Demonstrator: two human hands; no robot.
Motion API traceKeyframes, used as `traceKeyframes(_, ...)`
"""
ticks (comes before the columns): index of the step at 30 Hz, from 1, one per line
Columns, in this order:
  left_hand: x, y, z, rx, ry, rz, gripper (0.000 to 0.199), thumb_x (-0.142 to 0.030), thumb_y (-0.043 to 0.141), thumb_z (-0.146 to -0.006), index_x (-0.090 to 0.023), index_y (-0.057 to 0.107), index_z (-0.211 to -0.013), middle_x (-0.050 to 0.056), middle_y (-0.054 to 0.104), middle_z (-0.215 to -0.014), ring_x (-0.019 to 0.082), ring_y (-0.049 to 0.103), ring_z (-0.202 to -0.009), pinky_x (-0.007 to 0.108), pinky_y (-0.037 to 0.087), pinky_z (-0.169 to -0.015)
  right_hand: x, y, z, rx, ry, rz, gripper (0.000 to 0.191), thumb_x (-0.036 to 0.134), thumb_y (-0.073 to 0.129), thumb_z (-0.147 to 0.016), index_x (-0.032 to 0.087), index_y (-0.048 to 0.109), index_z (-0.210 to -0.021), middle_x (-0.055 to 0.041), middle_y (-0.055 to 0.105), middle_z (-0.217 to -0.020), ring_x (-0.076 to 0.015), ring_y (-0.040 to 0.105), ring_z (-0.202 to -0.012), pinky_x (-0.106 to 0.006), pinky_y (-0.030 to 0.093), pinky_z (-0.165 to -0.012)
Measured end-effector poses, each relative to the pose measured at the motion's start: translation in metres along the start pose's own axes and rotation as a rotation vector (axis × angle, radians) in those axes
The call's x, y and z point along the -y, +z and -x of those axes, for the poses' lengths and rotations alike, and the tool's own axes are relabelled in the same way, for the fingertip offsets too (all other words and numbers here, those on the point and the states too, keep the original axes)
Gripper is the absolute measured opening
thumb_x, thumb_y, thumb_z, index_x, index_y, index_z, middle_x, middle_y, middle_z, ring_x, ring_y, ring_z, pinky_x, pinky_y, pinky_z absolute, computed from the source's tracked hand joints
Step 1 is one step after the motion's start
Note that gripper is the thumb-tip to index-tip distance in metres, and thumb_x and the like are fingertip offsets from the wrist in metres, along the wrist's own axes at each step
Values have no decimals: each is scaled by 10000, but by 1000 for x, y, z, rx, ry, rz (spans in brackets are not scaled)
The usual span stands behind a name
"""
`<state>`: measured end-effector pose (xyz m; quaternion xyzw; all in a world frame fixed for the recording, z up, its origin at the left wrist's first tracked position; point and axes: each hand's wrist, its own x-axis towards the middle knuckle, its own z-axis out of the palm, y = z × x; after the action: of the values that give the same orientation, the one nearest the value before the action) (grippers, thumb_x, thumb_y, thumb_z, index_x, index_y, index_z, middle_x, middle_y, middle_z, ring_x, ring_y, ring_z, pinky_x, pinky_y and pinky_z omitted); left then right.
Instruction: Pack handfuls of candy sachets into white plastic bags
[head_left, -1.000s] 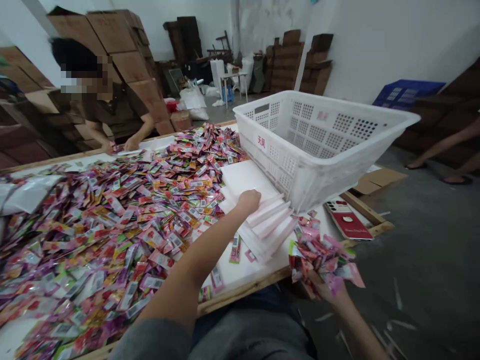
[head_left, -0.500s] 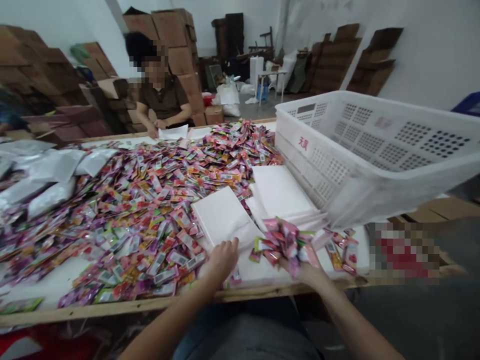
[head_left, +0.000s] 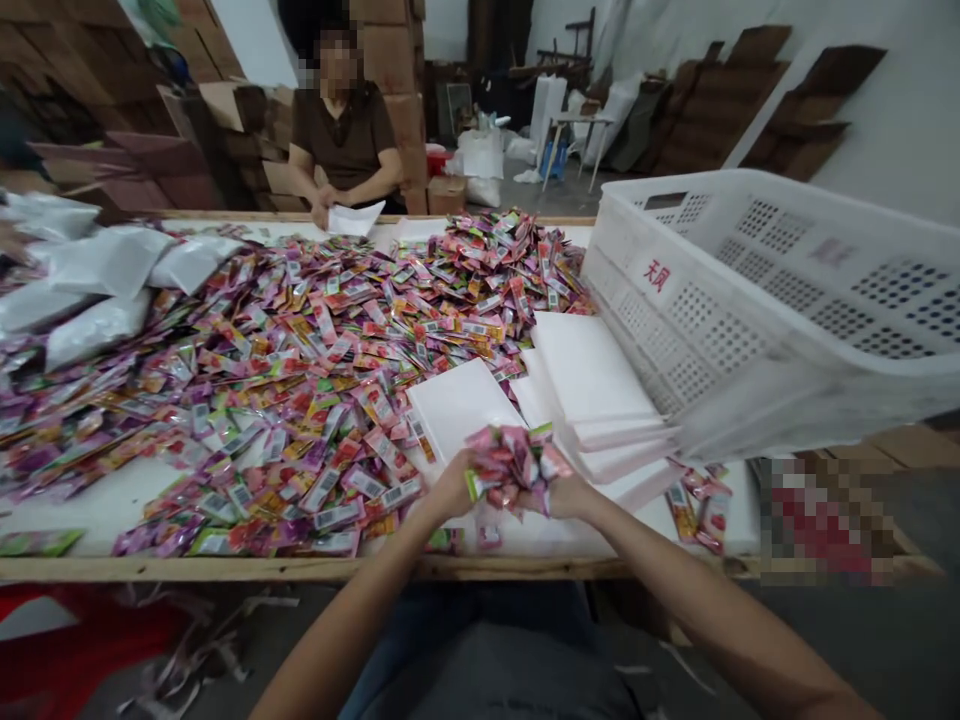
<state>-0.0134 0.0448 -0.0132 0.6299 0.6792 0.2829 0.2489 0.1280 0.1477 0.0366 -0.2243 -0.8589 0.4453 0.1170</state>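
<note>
A bunch of small pink, purple and green snack packets (head_left: 511, 462) is gathered between my two hands, just above the near table edge. My left hand (head_left: 452, 488) is closed around the bunch's left side; its fingertips are partly hidden by the packets. From the right, my right hand (head_left: 568, 496) grips the same bunch. Right behind it lies a white plastic bag (head_left: 461, 400), flat on the table. Beside that bag, to the right, is a stack of similar white bags (head_left: 592, 375). A wide heap of loose packets (head_left: 315, 370) spreads to the left.
A white perforated crate (head_left: 697, 330) stands at the table's right. Filled white bags (head_left: 112, 265) are piled on the far left. Across the table (head_left: 67, 515) a person (head_left: 345, 140) holds a white bag (head_left: 356, 219). Cardboard boxes (head_left: 386, 120) are stacked behind.
My left hand has left the white bag and moved right, onto the packets that my right hand held alone. My right hand has brought the bunch slightly left. The view has shifted.
</note>
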Motion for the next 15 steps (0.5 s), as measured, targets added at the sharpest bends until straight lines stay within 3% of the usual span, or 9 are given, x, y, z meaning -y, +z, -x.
traceKeyframes(3, 5, -4, -6, -44, -49, 212, 265, -181, 369, -817, -153, 633, -827, 49, 674, -872, 174, 594, -865, 293, 461, -801, -13, 11, 9, 67, -46, 112, 151, 132, 593, -534, 179, 577, -677, 16, 615, -654, -163, 567, -629, -260, 464, -630)
traceKeyframes(5, 5, -5, -7, -128, -107, 278, 309, -214, 329, -837, -149, 630, -864, 49, 677, -921, 173, 599, -889, 298, 460, -822, -22, 19, 15, -23, 7, 265, 361, 128, 597, -550, 151, 587, -909, -29, 635, -770, -194, 585, -696, -290, 474, -649)
traceKeyframes(8, 0, -3, -4, -270, -218, 317, 357, -287, 314, -857, -124, 625, -918, 79, 670, -997, 190, 598, -939, 328, 451, -864, -30, 30, 23, -117, -42, 571, 669, 123, 606, -603, 107, 406, -1241, -142, 584, -1052, -262, 551, -932, -371, 452, -783)
traceKeyframes(10, -4, -1, -1, -304, -227, 268, 383, -303, 309, -865, -106, 597, -1024, 104, 644, -1077, 194, 587, -997, 341, 438, -902, -29, 33, 26, -93, -128, 735, 617, 101, 558, -679, 125, 381, -1269, -164, 543, -1135, -271, 506, -1026, -403, 408, -862)
traceKeyframes(12, -9, 0, 2, -302, -153, 188, 397, -292, 316, -868, -104, 534, -1140, 115, 592, -1176, 187, 546, -1086, 344, 405, -958, -24, 31, 22, 11, -155, 821, 524, 93, 544, -696, 151, 442, -1207, -145, 553, -1122, -264, 508, -1022, -398, 397, -865)
traceKeyframes(15, -14, 2, 6, -295, -23, 71, 380, -263, 318, -872, -110, 513, -1160, 126, 528, -1256, 190, 497, -1154, 356, 378, -996, -12, 20, 5, 196, 15, 781, 465, 155, 614, -617, 170, 505, -1068, -97, 606, -993, -247, 572, -880, -330, 438, -726)
